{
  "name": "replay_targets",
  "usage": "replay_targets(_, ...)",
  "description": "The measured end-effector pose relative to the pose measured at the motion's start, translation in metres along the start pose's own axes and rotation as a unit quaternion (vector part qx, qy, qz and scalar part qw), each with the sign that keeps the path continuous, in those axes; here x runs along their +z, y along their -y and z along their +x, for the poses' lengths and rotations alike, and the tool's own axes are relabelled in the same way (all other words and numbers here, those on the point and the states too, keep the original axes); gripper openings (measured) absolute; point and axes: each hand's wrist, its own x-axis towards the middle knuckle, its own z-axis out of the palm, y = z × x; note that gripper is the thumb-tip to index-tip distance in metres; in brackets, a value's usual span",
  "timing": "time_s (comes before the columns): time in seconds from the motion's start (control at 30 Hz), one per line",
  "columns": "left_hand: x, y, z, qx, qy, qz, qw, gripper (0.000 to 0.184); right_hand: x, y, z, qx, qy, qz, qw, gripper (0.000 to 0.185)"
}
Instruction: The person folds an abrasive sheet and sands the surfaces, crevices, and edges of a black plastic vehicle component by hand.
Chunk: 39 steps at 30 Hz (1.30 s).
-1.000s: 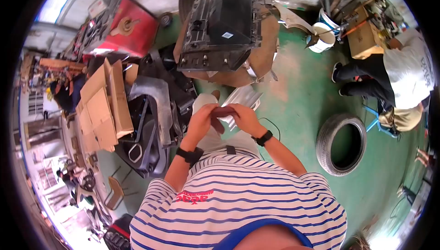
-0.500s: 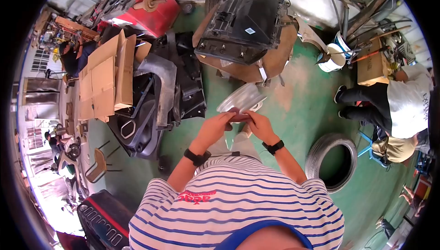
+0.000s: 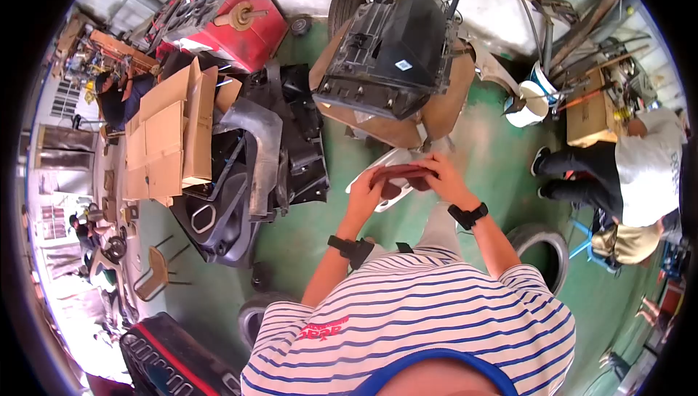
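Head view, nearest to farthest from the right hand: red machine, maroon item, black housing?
1. Maroon item: in the right hand's fingers, also held by the left hand.
2. Black housing: ahead, beyond the hands.
3. Red machine: farther off, ahead and to the left.

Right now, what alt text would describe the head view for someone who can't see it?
The left hand and right hand hold a dark red piece between them over a green floor. Ahead is a black plastic-looking assembly; to the left, cardboard; to the right, a tyre and another person.
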Motion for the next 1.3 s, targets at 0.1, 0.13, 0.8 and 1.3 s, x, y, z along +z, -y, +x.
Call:
replay_targets(0.1,0.049,-0.006,0.044,-0.014,-0.067,-0.036,0.997,0.029,-0.045,-0.032,0.049,-0.051,-0.013,-0.012,0.999,0.042)
replay_targets(0.13,0.067,0.000,0.062,0.005,-0.109,0.047,0.993,0.030,-0.055,-0.042,0.063,-0.058,-0.049,0.000,0.997,0.044)
replay_targets(0.8,0.168,-0.014,0.279,0.013,-0.449,0.097,0.888,0.037,-0.137,-0.130,0.255,-0.385,0.068,-0.117,0.913,0.054)
replay_targets(1.3,0.185,0.042,0.228,0.042,-0.228,0.261,0.937,0.039,-0.157,-0.207,0.184,-0.224,0.142,-0.165,0.950,0.043)
